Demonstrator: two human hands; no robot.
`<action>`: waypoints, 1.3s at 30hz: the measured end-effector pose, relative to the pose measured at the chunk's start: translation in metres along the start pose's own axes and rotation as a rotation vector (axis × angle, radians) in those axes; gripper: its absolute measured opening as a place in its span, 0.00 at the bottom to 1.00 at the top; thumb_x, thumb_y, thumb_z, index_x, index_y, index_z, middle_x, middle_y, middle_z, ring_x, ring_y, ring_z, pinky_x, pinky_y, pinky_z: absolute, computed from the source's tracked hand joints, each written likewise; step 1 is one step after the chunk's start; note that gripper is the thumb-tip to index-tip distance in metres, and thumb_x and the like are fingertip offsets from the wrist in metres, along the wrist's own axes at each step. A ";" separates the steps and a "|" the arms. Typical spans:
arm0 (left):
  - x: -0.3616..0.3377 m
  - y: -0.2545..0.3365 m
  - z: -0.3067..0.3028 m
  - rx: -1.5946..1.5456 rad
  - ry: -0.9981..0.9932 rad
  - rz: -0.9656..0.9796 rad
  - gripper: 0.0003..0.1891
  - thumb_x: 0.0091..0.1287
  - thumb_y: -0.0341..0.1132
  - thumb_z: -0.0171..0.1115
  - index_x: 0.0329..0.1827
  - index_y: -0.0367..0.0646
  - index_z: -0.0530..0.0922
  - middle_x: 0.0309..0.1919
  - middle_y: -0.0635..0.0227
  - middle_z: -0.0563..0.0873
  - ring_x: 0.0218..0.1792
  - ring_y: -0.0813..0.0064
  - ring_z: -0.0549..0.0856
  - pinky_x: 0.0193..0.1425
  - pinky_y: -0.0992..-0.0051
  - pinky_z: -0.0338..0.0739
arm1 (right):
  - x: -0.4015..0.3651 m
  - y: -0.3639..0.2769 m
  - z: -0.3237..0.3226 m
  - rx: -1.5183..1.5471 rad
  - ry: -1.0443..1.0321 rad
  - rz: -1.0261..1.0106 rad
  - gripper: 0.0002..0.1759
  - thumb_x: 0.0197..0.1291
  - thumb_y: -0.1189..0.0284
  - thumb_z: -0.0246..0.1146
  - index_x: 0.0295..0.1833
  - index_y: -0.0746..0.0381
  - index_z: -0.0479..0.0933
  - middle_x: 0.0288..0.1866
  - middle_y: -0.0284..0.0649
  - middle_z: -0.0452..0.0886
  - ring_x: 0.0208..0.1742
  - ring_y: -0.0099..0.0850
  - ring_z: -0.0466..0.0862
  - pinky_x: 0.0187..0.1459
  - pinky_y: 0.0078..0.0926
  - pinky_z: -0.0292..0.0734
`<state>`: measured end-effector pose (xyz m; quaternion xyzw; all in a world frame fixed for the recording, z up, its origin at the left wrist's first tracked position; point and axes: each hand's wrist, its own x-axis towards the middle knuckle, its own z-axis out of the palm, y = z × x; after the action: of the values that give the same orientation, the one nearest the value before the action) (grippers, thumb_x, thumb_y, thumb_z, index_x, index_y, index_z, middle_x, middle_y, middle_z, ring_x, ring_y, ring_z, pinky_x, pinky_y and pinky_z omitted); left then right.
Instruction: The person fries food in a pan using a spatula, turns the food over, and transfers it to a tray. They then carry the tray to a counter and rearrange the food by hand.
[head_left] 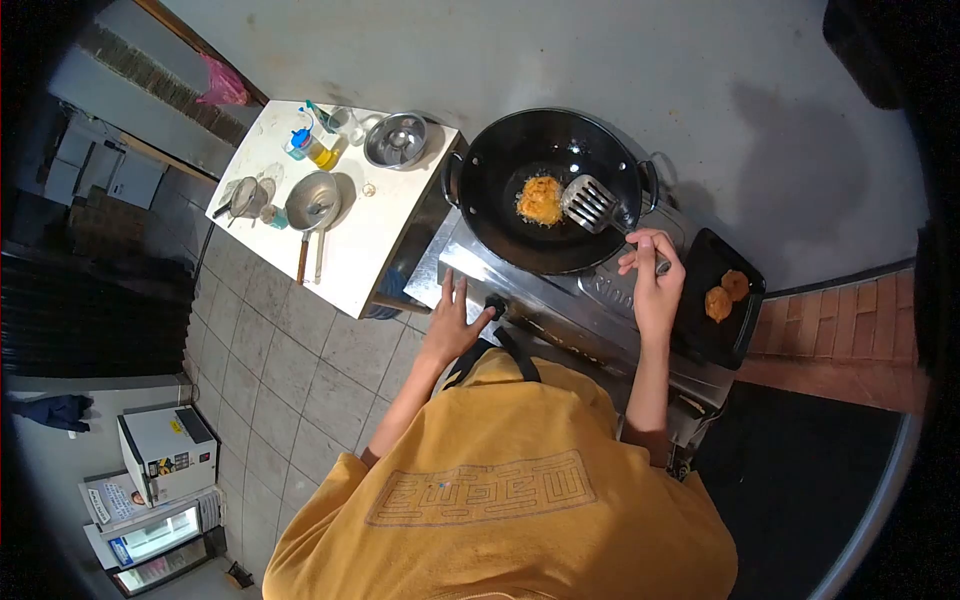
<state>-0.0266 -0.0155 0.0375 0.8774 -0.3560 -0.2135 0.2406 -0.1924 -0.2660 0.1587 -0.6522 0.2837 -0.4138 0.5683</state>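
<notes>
My right hand (655, 285) is wrapped round the handle of a slotted spatula (590, 204), whose metal head is over the black wok (490, 230). Beside that head, a golden fritter (540, 201) sits in bubbling oil at the middle of the wok. My left hand (452, 322) rests at the front edge of the steel stove (462, 255), fingers stretched out, the thumb right at a black knob (495, 306). To the right of my right hand, a black tray (700, 330) holds two browned fritters (718, 303).
A white table (362, 285) to the left carries a steel bowl (396, 140), a saucepan (314, 202), a yellow oil bottle (322, 155) and strainers (243, 197). Tiled floor (290, 350) lies below it. A white cabinet-like appliance (168, 455) stands at the lower left. Brickwork (835, 325) borders the right.
</notes>
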 end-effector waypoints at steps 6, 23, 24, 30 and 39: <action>0.010 0.006 0.009 0.088 -0.091 -0.013 0.49 0.69 0.62 0.60 0.78 0.30 0.55 0.80 0.43 0.51 0.76 0.42 0.63 0.76 0.56 0.64 | 0.001 0.003 -0.004 -0.049 0.027 -0.034 0.11 0.74 0.77 0.54 0.38 0.70 0.75 0.40 0.36 0.79 0.30 0.19 0.78 0.33 0.19 0.73; 0.023 0.005 0.018 0.198 -0.089 0.008 0.47 0.69 0.60 0.61 0.76 0.27 0.59 0.80 0.44 0.52 0.73 0.42 0.68 0.73 0.54 0.67 | 0.012 0.017 -0.010 -0.071 0.046 -0.039 0.09 0.73 0.76 0.56 0.38 0.69 0.76 0.37 0.35 0.78 0.29 0.19 0.77 0.32 0.18 0.72; 0.023 0.006 0.016 0.244 -0.102 0.016 0.47 0.69 0.60 0.60 0.76 0.28 0.59 0.80 0.45 0.52 0.73 0.44 0.69 0.73 0.52 0.66 | 0.012 0.018 -0.011 -0.067 0.044 -0.036 0.09 0.73 0.76 0.56 0.38 0.69 0.75 0.37 0.35 0.78 0.29 0.19 0.77 0.31 0.18 0.72; 0.021 0.007 0.018 0.352 -0.118 0.002 0.46 0.67 0.56 0.62 0.78 0.32 0.57 0.82 0.54 0.49 0.71 0.55 0.73 0.74 0.47 0.64 | 0.015 0.018 -0.006 -0.083 0.010 -0.022 0.10 0.73 0.76 0.57 0.36 0.69 0.74 0.37 0.34 0.77 0.29 0.19 0.77 0.32 0.18 0.72; 0.017 0.010 0.021 0.437 -0.090 0.000 0.47 0.66 0.54 0.65 0.80 0.35 0.54 0.83 0.56 0.45 0.61 0.58 0.82 0.71 0.51 0.69 | 0.020 0.021 0.004 -0.275 -0.047 -0.049 0.10 0.70 0.76 0.60 0.36 0.70 0.71 0.35 0.44 0.77 0.32 0.33 0.78 0.40 0.27 0.74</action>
<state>-0.0322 -0.0395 0.0226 0.8982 -0.4042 -0.1704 0.0284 -0.1772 -0.2851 0.1427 -0.7402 0.3082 -0.3692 0.4699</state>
